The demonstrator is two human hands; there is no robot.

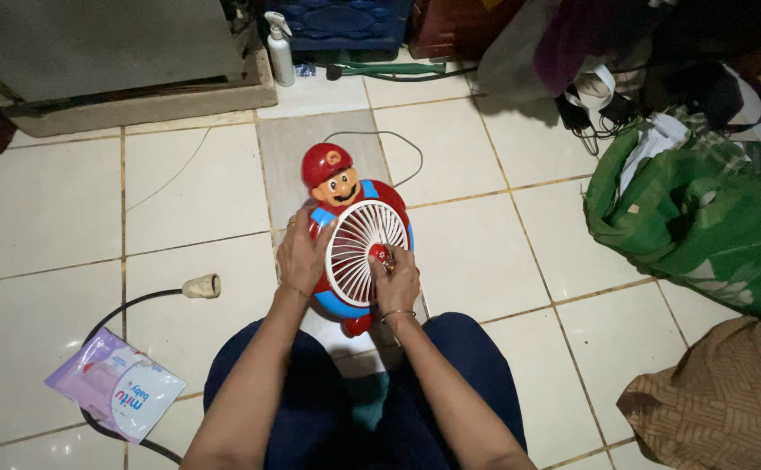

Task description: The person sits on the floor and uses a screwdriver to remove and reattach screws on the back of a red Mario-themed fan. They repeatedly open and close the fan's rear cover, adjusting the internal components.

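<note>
Gripping the toy fan (356, 235), both hands (345, 265) on its white grille (361, 248).

Pale tiled floor (50, 209), dim light; green blanket (702, 218) right, white bottle (281, 52) near wall.

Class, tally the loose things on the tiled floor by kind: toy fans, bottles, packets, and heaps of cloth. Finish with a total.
Toy fans: 1, the cartoon-figure fan, held by the left hand and right hand
Bottles: 1, white pump bottle
Packets: 1, purple wipes packet
Cloth heaps: 2, green and brown
Total: 5
</note>
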